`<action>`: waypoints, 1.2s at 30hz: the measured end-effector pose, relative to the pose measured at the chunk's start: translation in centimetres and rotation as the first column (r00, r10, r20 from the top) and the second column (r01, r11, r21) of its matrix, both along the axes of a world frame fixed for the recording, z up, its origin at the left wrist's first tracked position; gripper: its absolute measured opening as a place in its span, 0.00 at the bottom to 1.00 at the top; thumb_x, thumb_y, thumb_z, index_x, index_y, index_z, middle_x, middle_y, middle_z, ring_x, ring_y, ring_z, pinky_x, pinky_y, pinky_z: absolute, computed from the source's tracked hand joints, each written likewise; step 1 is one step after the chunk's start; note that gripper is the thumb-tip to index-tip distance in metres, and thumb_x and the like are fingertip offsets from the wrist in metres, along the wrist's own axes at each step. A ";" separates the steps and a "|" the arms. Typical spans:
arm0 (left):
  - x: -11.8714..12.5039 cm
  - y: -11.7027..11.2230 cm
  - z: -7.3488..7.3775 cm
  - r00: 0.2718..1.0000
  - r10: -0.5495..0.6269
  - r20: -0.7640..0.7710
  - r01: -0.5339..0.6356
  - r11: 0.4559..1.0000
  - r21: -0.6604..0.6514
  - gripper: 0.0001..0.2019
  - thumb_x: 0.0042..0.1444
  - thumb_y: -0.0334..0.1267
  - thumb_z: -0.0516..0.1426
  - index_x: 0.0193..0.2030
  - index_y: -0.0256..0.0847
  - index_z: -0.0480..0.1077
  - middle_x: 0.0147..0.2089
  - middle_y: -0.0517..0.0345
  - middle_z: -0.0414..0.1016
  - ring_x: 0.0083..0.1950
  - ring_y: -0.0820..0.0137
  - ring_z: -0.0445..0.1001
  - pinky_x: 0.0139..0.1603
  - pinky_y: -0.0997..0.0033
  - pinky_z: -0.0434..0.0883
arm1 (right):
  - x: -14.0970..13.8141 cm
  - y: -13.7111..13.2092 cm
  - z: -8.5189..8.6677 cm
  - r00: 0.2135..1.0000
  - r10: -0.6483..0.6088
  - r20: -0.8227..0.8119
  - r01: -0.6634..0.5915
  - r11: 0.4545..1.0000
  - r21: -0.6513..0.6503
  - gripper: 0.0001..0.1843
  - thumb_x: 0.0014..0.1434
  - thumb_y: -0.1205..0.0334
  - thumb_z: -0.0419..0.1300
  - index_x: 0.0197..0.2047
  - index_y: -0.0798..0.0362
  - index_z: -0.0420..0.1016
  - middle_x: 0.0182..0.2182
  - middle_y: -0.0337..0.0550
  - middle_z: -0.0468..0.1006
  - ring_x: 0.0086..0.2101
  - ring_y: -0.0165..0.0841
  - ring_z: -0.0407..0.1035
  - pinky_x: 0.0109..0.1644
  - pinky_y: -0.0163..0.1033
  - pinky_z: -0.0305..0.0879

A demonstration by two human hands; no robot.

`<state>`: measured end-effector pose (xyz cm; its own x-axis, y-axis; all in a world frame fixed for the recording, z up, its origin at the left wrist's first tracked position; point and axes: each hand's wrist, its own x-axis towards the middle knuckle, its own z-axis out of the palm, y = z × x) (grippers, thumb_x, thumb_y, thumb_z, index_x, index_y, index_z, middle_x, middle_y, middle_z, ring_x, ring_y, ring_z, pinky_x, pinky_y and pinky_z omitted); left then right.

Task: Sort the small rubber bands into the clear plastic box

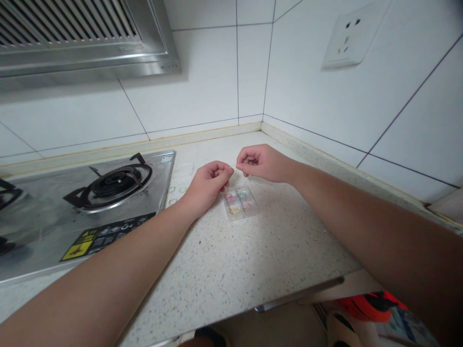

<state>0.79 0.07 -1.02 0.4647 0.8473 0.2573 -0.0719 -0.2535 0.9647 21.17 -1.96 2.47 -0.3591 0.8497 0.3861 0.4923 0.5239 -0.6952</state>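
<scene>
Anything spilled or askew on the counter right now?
Nothing spilled or damaged. The box sits flat on the counter, coloured bits inside its compartments. Left hand and right hand pinch a tiny piece above it, too small to identify.

Speckled counter (253, 255) bears clear box (239, 203), stove (72, 212)

Yellow warning sticker (76, 250) on stove (43, 217), small label (167, 158) at its corner, no print legible

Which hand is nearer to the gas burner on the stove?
Left. The left hand is to the right of the burner; the right hand is farther right, beyond the left one.
</scene>
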 end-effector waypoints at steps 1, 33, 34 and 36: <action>0.0 0.0 0.0 1.000 -0.001 0.002 0.001 1.000 -0.002 0.13 0.55 0.47 0.65 0.37 0.39 0.73 0.23 0.64 0.68 0.22 0.78 0.61 0.22 0.76 0.56 | 0.0 0.0 0.0 1.000 -0.003 0.003 0.003 1.000 0.001 0.09 0.60 0.58 0.63 0.35 0.55 0.74 0.23 0.38 0.75 0.22 0.25 0.62 0.25 0.33 0.54; 0.1 0.1 0.0 1.000 -0.007 0.017 0.007 1.000 0.007 0.12 0.57 0.46 0.64 0.39 0.38 0.73 0.23 0.65 0.68 0.21 0.78 0.61 0.22 0.77 0.56 | -0.1 0.0 0.0 1.000 0.024 -0.011 -0.024 0.999 0.025 0.07 0.59 0.60 0.63 0.35 0.56 0.73 0.23 0.37 0.74 0.23 0.25 0.63 0.25 0.32 0.55; 0.1 0.1 0.0 1.000 -0.008 0.017 0.008 1.000 0.003 0.12 0.57 0.45 0.64 0.39 0.38 0.73 0.23 0.65 0.68 0.21 0.79 0.61 0.22 0.77 0.56 | -0.1 -0.1 0.0 1.000 0.022 -0.012 -0.022 1.000 0.022 0.07 0.58 0.60 0.63 0.34 0.56 0.73 0.22 0.37 0.74 0.23 0.25 0.62 0.26 0.32 0.55; 0.1 0.1 0.0 1.000 -0.012 0.021 0.012 1.000 -0.003 0.12 0.58 0.45 0.63 0.39 0.38 0.73 0.23 0.65 0.68 0.21 0.79 0.61 0.22 0.77 0.56 | -0.2 -0.1 0.0 1.000 0.026 -0.014 -0.026 1.000 0.015 0.07 0.58 0.61 0.64 0.34 0.56 0.73 0.22 0.36 0.72 0.23 0.25 0.62 0.26 0.32 0.56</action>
